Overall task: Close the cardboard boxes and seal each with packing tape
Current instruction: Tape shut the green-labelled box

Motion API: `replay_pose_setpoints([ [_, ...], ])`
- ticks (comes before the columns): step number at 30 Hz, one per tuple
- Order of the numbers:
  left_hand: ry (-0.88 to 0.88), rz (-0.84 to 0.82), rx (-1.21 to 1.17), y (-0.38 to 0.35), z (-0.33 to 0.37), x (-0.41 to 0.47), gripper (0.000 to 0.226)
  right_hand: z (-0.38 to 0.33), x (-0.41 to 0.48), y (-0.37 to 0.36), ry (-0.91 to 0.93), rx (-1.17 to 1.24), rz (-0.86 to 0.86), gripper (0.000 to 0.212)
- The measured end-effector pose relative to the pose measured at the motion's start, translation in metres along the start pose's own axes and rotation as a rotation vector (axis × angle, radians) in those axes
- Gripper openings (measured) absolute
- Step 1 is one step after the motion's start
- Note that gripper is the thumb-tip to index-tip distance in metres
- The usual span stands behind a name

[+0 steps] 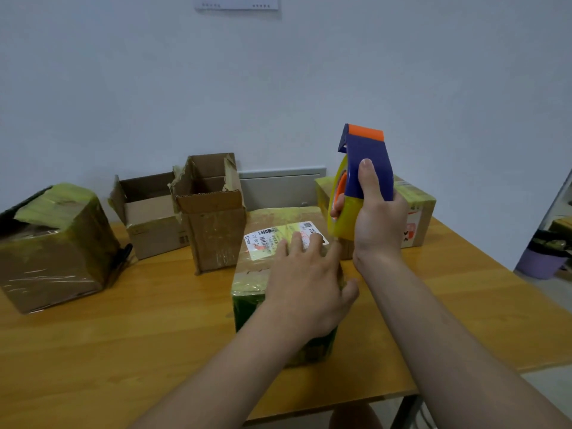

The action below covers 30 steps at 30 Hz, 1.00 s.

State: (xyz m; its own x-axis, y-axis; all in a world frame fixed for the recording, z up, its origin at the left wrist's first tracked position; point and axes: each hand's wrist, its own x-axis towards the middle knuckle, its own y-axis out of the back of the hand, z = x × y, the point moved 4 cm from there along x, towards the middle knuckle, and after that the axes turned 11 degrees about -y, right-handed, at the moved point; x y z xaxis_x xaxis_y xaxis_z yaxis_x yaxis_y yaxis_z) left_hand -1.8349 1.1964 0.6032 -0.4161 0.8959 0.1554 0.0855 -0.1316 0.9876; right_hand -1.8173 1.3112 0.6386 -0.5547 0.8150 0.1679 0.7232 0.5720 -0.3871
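Note:
A closed cardboard box (266, 274) with yellowish tape and a white shipping label lies in the middle of the wooden table (139, 335). My left hand (306, 286) rests flat on its top, fingers spread. My right hand (376, 212) holds a blue and orange tape dispenser (365, 159) with a yellow tape roll upright above the box's far right corner. Two open boxes stand behind: a tall one (213, 218) and a lower one (148, 212) to its left.
A taped box (52, 249) sits at the table's left edge and another taped box (414, 212) at the back right. A white wall rises just behind. A purple bin (540, 263) stands on the floor to the right.

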Motion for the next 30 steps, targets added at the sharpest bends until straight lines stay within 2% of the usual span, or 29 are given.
replay_pose_setpoints([
  [2,-0.064,-0.137,-0.089,0.015,-0.013,0.0,0.082,-0.004,-0.002,-0.002,0.01,0.005,0.016,0.042],
  [4,-0.075,-0.198,-0.228,0.028,-0.031,0.006,0.079,-0.008,-0.005,-0.005,0.013,0.008,0.041,0.041],
  [8,-0.091,-0.029,-0.374,0.04,-0.068,0.028,0.045,-0.009,-0.01,-0.019,0.01,0.043,0.043,0.052],
  [10,-0.062,0.08,-0.334,0.037,-0.092,0.049,0.037,-0.006,-0.011,-0.025,0.024,0.057,0.039,0.052],
  [12,-0.058,0.078,-0.264,0.027,-0.11,0.068,0.05,0.001,-0.013,-0.03,0.021,0.043,0.042,0.05],
  [14,-0.051,-0.049,-0.217,0.005,-0.118,0.082,0.063,0.009,-0.015,-0.031,0.02,-0.005,0.056,0.044],
  [16,-0.023,-0.175,-0.176,-0.015,-0.119,0.089,0.062,0.017,-0.015,-0.028,0.016,-0.034,0.068,0.037],
  [17,-0.02,-0.188,-0.176,-0.02,-0.118,0.09,0.061,0.019,-0.014,-0.026,0.007,-0.033,0.07,0.036],
  [21,0.0,-0.118,-0.219,-0.015,-0.131,0.099,0.07,0.023,-0.013,-0.027,0.035,-0.077,0.032,0.031],
  [24,0.01,-0.118,-0.15,-0.017,-0.139,0.104,0.06,0.023,-0.017,-0.039,0.143,-0.233,-0.073,0.033],
  [27,0.018,-0.154,-0.162,-0.02,-0.136,0.104,0.078,0.023,-0.017,-0.041,0.172,-0.264,-0.096,0.035],
  [30,0.058,-0.117,-0.189,-0.017,-0.137,0.105,0.083,0.021,-0.017,-0.036,0.152,-0.202,-0.073,0.043],
])
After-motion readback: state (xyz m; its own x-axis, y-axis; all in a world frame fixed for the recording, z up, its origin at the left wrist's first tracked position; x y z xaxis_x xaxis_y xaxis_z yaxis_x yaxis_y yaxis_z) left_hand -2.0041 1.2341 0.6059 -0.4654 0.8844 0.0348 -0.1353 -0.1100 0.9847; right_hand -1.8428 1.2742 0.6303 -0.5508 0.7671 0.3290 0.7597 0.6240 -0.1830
